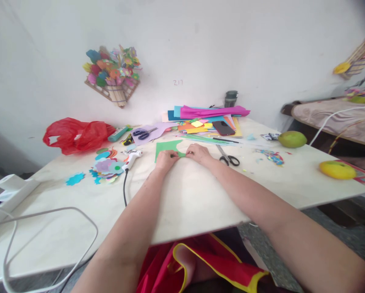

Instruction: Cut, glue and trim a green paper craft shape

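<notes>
Two hands (182, 156) on green paper (168, 148)

We're in a home craft corner here: a pale board table (188, 199) pushed against a plain white wall, heaped with coloured paper sheets (205, 118), cut paper flowers (107, 166), a glue gun (131, 158) and scissors (229, 156). A paper-flower basket (114, 75) hangs above, and a bed (335, 114) sits alongside (fruit included, a green mango (292, 139)).
</notes>
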`<state>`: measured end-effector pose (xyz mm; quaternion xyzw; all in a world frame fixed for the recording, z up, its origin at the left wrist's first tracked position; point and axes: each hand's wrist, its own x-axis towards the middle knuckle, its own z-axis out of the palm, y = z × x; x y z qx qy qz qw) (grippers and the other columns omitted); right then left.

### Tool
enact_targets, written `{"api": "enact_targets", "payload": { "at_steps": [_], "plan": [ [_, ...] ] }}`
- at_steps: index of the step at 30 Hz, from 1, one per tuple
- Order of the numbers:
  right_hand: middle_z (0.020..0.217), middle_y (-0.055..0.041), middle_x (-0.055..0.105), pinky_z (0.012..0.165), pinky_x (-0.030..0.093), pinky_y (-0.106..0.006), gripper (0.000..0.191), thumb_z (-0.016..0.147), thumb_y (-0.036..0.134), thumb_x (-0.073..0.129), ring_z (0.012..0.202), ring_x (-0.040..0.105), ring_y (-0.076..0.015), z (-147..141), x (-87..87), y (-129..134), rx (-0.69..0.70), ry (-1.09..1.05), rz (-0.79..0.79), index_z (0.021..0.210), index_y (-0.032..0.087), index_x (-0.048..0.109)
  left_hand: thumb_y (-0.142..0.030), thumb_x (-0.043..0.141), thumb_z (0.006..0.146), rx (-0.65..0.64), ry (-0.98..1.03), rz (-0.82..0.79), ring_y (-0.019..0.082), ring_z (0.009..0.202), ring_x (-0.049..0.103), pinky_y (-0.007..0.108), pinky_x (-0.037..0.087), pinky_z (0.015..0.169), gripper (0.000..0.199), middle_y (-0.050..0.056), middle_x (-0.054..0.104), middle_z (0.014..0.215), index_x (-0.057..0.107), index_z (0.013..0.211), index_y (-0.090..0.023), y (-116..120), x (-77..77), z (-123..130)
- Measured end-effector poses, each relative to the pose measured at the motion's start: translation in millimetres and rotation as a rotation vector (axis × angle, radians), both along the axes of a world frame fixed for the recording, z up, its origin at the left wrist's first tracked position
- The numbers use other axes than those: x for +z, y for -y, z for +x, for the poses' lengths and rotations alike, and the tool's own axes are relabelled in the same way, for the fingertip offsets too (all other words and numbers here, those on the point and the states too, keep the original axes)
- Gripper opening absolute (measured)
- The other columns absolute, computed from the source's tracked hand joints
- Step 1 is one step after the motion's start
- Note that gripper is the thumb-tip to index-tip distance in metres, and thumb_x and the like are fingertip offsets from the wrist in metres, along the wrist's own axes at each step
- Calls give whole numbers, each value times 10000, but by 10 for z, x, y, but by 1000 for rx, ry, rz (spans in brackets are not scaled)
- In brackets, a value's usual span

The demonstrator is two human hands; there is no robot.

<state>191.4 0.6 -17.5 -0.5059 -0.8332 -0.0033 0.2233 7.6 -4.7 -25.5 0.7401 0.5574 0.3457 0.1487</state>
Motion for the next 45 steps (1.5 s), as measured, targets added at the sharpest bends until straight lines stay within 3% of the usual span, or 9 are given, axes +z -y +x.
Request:
{"api": "enact_targets", "payload": {
  "at_steps": [10,17,21,32,41,45],
  "plan": [
    [925,-23,666,794,330,-300,89,784,277,628,935,556,-180,-34,-62,-115,55,-5,46,809,228,698,-208,649,668,2,12,-17,168,910,649,245,475,806,48,-5,720,925,692,681,-226,-10,-6,5],
    [841,-14,672,729,350,-270,94,764,286,645,834,580,-159,-64,-98,-204,41,-82,-46,770,211,701,-224,657,665,2,27,-19,174,912,649,246,477,800,37,0,720,922,691,677,-224,-13,-12,-6],
    [870,-25,664,737,351,-264,113,773,295,638,875,575,-166,-75,-76,-190,27,-60,-46,766,200,698,-233,650,674,12,29,-35,173,924,645,247,473,809,41,-1,719,934,689,670,-223,2,5,5],
    [971,-41,625,753,352,-266,151,823,300,580,914,555,-163,-110,-1,-94,-3,19,-58,820,183,676,-247,618,723,91,-110,-62,203,1004,611,292,455,863,71,-20,613,1197,683,700,-236,61,94,71],
    [1008,-61,613,781,354,-291,175,844,304,549,961,550,-189,-123,20,-65,-17,62,-69,813,171,658,-244,576,765,82,-168,-72,216,1008,608,317,444,881,105,35,561,1269,669,738,-203,80,110,84],
    [1009,-67,619,782,354,-299,192,846,316,541,954,559,-195,-130,41,-48,-21,59,-85,796,171,656,-245,556,785,78,-217,-85,226,1117,549,329,419,926,125,92,486,1341,657,760,-177,89,109,97]
  ]
}}
